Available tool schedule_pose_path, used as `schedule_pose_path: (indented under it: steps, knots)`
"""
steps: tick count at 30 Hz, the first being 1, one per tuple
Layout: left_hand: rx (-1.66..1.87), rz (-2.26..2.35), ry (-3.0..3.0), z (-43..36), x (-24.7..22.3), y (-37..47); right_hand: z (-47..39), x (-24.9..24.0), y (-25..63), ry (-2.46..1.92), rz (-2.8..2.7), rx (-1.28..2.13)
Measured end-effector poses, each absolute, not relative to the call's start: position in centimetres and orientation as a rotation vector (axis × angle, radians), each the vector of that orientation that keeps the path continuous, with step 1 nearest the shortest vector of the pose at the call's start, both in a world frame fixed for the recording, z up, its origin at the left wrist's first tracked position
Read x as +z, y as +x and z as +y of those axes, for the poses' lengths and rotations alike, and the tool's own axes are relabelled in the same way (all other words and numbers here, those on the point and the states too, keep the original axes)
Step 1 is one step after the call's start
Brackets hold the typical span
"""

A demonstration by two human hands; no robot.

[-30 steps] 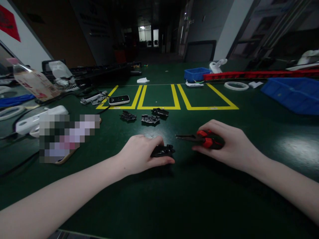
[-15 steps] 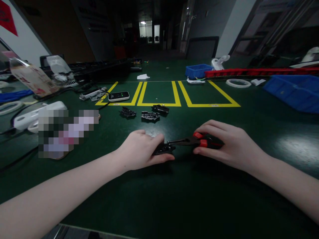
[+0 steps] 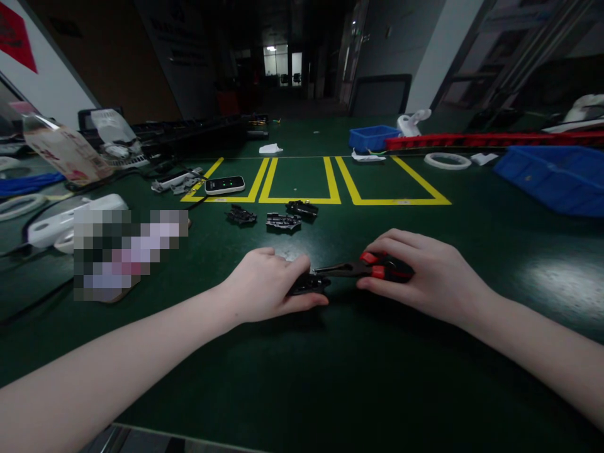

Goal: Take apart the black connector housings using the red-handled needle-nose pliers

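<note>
Between thumb and fingers, my left hand [image 3: 268, 283] grips a small black plastic part [image 3: 309, 285] above the green table. My right hand [image 3: 425, 264] is closed around the red-and-black handles of needle-nose pliers [image 3: 346, 269]. The pliers point left, and their tips lie at the top edge of the held part, close to my left thumb. Whether the jaws pinch anything is too small to tell. Farther back on the table lie three similar black plastic parts: one on the left [image 3: 241, 215], one in the middle [image 3: 283, 221] and one on the right [image 3: 302, 209].
Yellow tape outlines [image 3: 299, 201] mark the table behind the parts. A small device with green lights [image 3: 225, 184] lies back left, near a blurred-out object [image 3: 132, 255] and a bottle [image 3: 61, 148]. Blue bins [image 3: 557, 179], a tape roll [image 3: 447, 161] and a long red strip [image 3: 481, 140] are on the right.
My right hand and the pliers have shifted slightly left, bringing the tips farther over the black part. My left hand has barely moved. The view has tilted a little.
</note>
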State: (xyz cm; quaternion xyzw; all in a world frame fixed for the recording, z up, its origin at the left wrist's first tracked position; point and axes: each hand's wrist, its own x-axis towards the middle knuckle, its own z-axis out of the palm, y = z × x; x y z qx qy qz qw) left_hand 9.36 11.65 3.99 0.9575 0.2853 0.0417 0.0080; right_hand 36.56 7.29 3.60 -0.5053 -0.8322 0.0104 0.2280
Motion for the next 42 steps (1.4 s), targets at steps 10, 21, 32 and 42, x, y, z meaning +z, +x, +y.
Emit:
schedule_pose_path:
  steps: [10,21,32,42]
  knots:
    - [0.159,0.885,3.012,11.9,3.7,9.3,7.4,3.2,36.5,-1.370,-2.391,-0.088]
    - [0.262,0.962,2.887,11.7,3.8,9.3,7.6,3.9,36.4,-1.248,-2.444,-0.297]
    - [0.212,0.621,2.834,13.6,3.1,8.8,7.6,3.6,35.8,-1.234,-2.441,-0.265]
    - [0.180,0.556,2.903,13.7,3.2,8.9,8.3,3.5,36.6,-1.216,-2.452,-0.197]
